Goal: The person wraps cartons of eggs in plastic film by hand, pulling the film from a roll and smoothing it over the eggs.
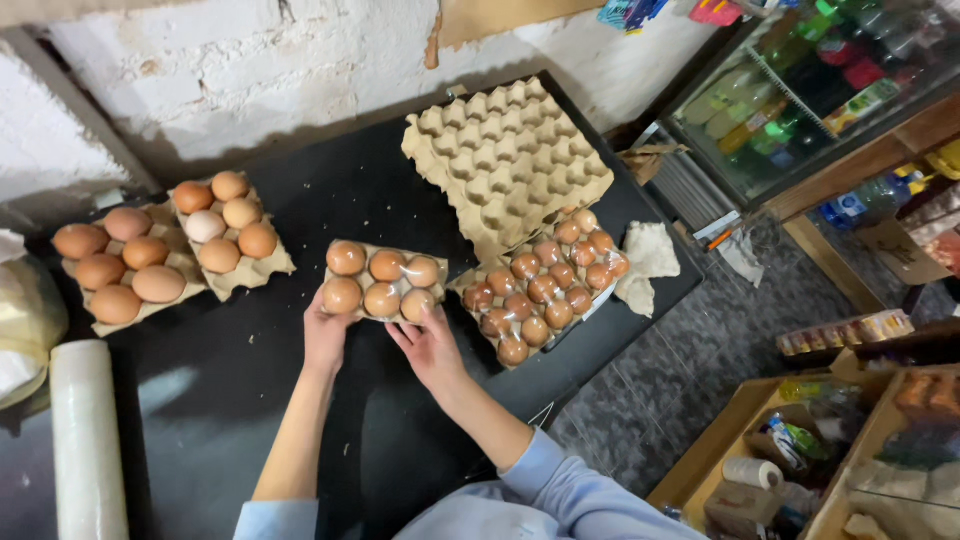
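A small cardboard tray piece with several brown eggs, covered in clear film (382,281), lies on the black table (300,420). My left hand (325,335) grips its near left edge. My right hand (428,345) presses its near right corner with fingers spread against the film. To the right sit wrapped packs of brown eggs (545,285). An empty stack of egg trays (505,160) lies behind them.
Two unwrapped egg portions (125,265) (228,232) sit at the left. A roll of clear film (88,440) lies at the near left, torn cardboard scraps (650,262) at the right table edge. A glass drinks cooler (820,90) and boxes (790,460) stand right.
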